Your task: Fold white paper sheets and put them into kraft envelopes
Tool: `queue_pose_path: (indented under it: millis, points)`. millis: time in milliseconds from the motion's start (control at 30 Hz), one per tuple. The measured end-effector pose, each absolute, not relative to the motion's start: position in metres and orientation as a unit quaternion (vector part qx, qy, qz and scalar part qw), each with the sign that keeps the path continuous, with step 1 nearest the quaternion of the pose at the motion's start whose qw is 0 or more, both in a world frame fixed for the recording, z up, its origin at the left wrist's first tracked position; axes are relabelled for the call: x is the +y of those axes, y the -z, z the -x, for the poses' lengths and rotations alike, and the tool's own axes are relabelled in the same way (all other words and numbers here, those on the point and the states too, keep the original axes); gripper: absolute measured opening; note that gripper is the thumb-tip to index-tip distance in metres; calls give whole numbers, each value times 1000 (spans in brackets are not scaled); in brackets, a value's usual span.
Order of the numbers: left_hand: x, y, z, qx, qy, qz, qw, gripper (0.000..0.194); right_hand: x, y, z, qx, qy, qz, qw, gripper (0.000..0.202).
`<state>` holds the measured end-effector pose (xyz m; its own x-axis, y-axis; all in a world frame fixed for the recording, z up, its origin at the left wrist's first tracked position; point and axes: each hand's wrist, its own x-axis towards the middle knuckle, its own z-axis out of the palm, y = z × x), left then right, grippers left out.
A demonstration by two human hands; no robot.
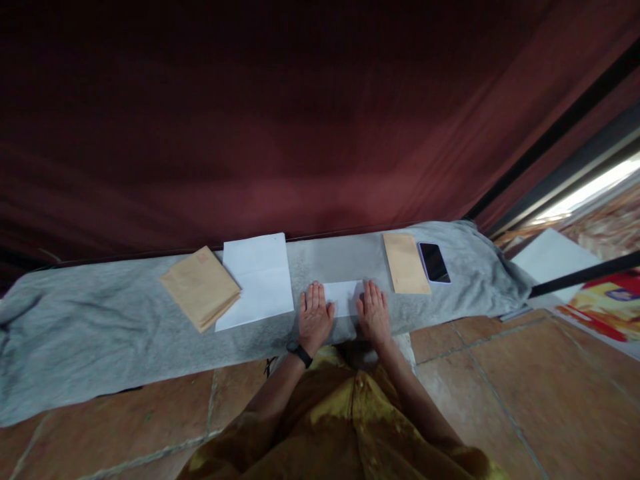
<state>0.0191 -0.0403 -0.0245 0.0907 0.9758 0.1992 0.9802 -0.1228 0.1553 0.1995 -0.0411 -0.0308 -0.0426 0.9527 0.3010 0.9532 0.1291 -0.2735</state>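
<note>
While left hand (315, 315) and right hand (374, 311) press flat, open-palmed, on folded paper (343, 297) edges, grey cloth (100, 333) bare leftward.

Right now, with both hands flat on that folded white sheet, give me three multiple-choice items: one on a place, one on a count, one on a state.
1. The phone lies:
A. right of the single brown envelope
B. on the envelope stack
C. on the floor tiles

2. Hands on the folded white sheet:
A. none
B. one
C. two

3. The phone's screen is:
A. lit
B. dark
C. hidden face-down

Answers:
1 A, it sits beside the envelope's right edge on the grey cloth.
2 C, the left hand and right hand both press it.
3 B, the screen faces up, black.
</note>
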Motion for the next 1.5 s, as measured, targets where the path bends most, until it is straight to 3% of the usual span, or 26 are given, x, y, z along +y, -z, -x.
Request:
queue_pose_path:
  millis: [300,633,1500]
  points:
    - [-43,17,-17,-653,117,749,11,62,-82,26,-171,-816,-34,551,174,54]
    - [-71,8,-8,-457,83,885,-29,56,-85,28,-187,-821,-34,548,159,54]
    - [-78,5,3,-474,74,876,-47,60,-92,32,-226,-777,-20,608,161,58]
